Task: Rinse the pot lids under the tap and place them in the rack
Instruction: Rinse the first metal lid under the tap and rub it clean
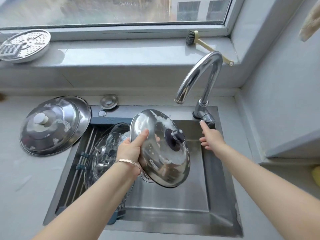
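At tap [203, 73], right fingers [205, 127] perhaps touching, left fingers [141, 138] gripping lid [160, 163]

The left hand [131, 148] shows only its thumb [142, 137] on the face of the steel lid [161, 153]. Its other fingers are hidden behind the rim, and the tilted lid and the forearm cover part of the glass lids [103, 153] in the rack [83, 160] and most of the drain [146, 179]. The forefinger of the right hand [212, 137] reaches the tap handle [206, 116], but its tip is blurred there, so contact cannot be told. The picture's edge cuts off a perforated tray [24, 45] at the far left, a cloth [311, 23] at the far right, a yellow thing [316, 174] on the right and both arms nearby, and the view through the window [103, 11] is a blur.
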`<state>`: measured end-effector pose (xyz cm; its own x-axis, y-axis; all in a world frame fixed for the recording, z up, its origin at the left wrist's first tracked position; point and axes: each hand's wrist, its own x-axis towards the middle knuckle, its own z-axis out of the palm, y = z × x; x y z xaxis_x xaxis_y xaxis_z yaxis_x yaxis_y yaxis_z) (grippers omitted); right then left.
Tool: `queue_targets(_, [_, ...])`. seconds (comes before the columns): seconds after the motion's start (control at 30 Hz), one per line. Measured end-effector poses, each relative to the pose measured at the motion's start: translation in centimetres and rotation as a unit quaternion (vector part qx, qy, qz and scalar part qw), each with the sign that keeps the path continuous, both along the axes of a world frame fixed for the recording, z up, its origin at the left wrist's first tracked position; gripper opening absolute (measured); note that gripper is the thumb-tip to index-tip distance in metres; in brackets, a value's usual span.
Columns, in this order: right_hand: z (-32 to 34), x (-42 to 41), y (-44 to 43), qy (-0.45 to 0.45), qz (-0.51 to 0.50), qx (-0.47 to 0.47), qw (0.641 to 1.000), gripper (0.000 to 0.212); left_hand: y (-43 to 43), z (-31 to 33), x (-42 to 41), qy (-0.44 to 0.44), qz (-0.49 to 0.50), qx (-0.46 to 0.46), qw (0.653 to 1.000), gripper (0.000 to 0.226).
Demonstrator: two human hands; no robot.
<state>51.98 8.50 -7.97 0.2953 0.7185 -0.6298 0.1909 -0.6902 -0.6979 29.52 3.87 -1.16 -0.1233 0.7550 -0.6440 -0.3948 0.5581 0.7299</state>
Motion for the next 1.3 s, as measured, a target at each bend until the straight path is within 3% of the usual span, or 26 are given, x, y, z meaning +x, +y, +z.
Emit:
queue_targets(0.1, [0.4,-0.6,2.3,-0.041,0.015,-0.034,0.998,0.048,0.0,-0.1,-0.6,0.01,0.003,-0.004,1.0,0.047])
queue_targets(0.2, [0.1,-1.2,3.3,-0.079,0.026,-0.045,0.996,0.033,-0.3,0.0,-0.7,0.003,0.006,-0.001,1.0,0.037])
queue_targets(0.43, [-1.8,-1.6,4.6,-0.131,0.006,-0.049,0.99,0.037,-0.1,0.2,-0.5,0.01,0.003,0.012,1.0,0.021])
queue_targets(0.57, [-1.1,-1.4,3.7,-0.152,0.004,-0.051,0.987,0.054,0.3,0.2,0.0,0.01,-0.005,0.021,1.0,0.017])
queue_targets(0.67, [-1.3,-1.1,3.4,-0.165,0.024,-0.052,0.985,0.052,0.5,0.2,0.4,0.011,-0.006,0.025,1.0,0.029])
queue_targets(0.77, [-1.8,-0.7,3.1,-0.174,0.041,-0.039,0.983,0.043,0.7,0.3,0.5,0.014,0.001,0.032,0.999,0.017])
queue_targets(0.93, [-1.5,-0.6,2.8,-0.138,0.037,-0.039,0.989,0.037,0.9,0.6,0.4,0.001,-0.004,0.038,0.999,0.021])
queue_targets(1.03, [0.9,-2.4,1.8,-0.103,0.097,-0.062,0.988,0.054,0.7,1.2,0.0,-0.002,0.006,0.046,0.999,0.019])
queue_targets(1.1, [2.5,-4.6,0.5,-0.097,0.158,0.012,0.983,0.056,0.5,1.5,-0.3,0.008,0.018,0.05,0.999,0.011])
queue_targets(1.2, [5.2,-7.4,-1.7,-0.125,0.232,0.169,0.95,0.033,0.1,1.8,-0.7,0.024,0.022,0.061,0.998,0.01])
queue_targets(1.3, [6.5,-8.9,-1.7,-0.166,0.231,0.188,0.94,0.032,-0.5,1.8,-1.4,0.058,0.035,0.065,0.996,0.014])
